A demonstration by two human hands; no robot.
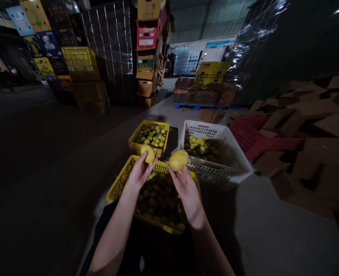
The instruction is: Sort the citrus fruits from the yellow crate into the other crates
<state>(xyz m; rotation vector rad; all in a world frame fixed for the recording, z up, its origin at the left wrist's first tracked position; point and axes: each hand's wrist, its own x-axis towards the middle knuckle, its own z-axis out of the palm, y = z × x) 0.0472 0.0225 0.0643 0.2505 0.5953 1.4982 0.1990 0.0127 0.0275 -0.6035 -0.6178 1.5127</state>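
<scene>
The left hand (140, 173) has its fingers half-curled around a smooth yellow oval fruit (148, 154), while the right hand's (185, 187) partly spread fingers grip a bigger yellow oval fruit (178, 160) at their tips.

Gap between left hand (141, 170) and right hand (185, 184), over near yellow crate (120, 184). Open floor (71, 191) past its left edge. White crate (215, 168), high-walled, blocks low reach past far right corner; far yellow crate (133, 146) blocks past far edge.
</scene>
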